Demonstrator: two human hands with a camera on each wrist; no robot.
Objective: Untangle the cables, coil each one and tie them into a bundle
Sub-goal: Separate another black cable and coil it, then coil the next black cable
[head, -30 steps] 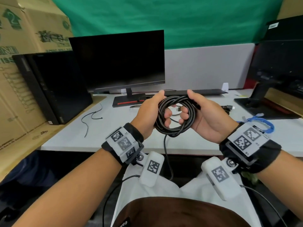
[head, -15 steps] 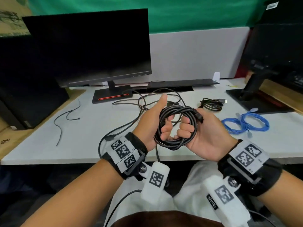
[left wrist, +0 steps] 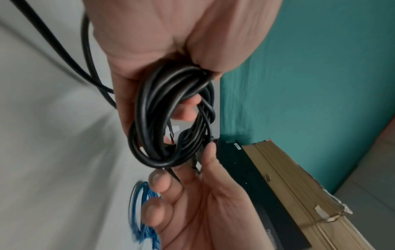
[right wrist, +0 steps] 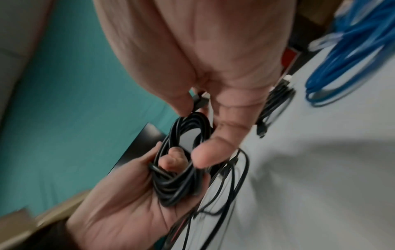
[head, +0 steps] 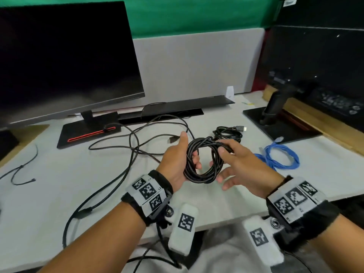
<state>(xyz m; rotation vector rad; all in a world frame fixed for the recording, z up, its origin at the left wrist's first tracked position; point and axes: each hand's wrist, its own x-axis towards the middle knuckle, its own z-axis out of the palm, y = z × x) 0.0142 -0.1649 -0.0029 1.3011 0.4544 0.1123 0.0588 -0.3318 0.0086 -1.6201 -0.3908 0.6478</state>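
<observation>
left hand: fingers curled through the black coil, gripping its 9 o'clock side, thumb up.
right hand: thumb and forefinger pinch the coil's plug end at its 1 o'clock; other fingers spread loose under the loops.
black coil: held above the table, near the front edge, between both hands.
loose black cable: uncoiled, sprawls across the table from 10 o'clock of the coil down to the front edge at 8 o'clock.
small black bundle: on the table at 1 o'clock, just behind the right hand.
blue cable: coiled, at 3 o'clock beside the right hand.
monitor: at 11 o'clock, its base behind the loose cable.
second stand: at 2 o'clock.
blockage: the hands hide part of the loops.
</observation>
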